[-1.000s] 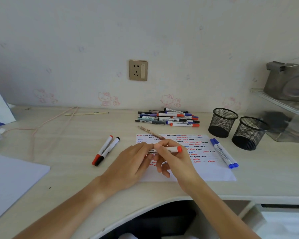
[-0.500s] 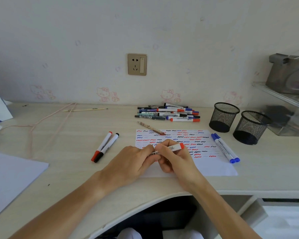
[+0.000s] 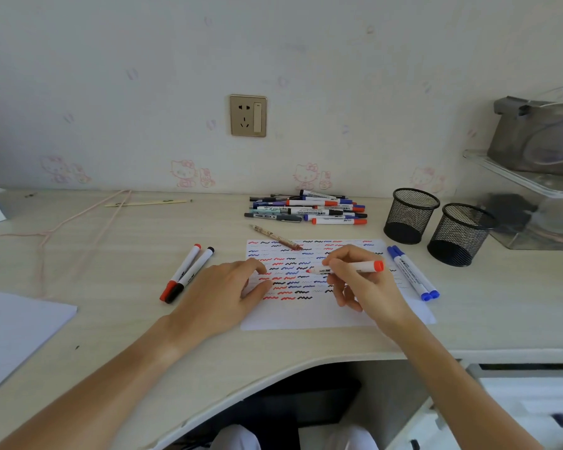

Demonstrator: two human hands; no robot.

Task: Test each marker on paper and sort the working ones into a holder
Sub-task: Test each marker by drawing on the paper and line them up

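Observation:
My right hand (image 3: 368,287) grips an uncapped red marker (image 3: 355,267), its red tip pointing left just above the test paper (image 3: 306,315), which is covered in red, blue and black squiggles. My left hand (image 3: 228,287) rests at the paper's left edge with fingers curled; the cap is hidden inside them. A pile of markers (image 3: 309,209) lies by the wall. Two black mesh holders (image 3: 410,216) (image 3: 460,235) stand to the right. Two blue markers (image 3: 411,272) lie right of the paper; a red and a black marker (image 3: 184,272) lie left of it.
A brown pencil (image 3: 275,237) lies across the paper's top edge. A white sheet (image 3: 13,329) sits at the near left and a pink cord (image 3: 78,219) trails over the far left. A clear shelf (image 3: 533,203) with a grey appliance stands at the far right.
Both hands held the capped red marker together; they have pulled apart, the cap is off, and my right hand now points the bare tip at the paper.

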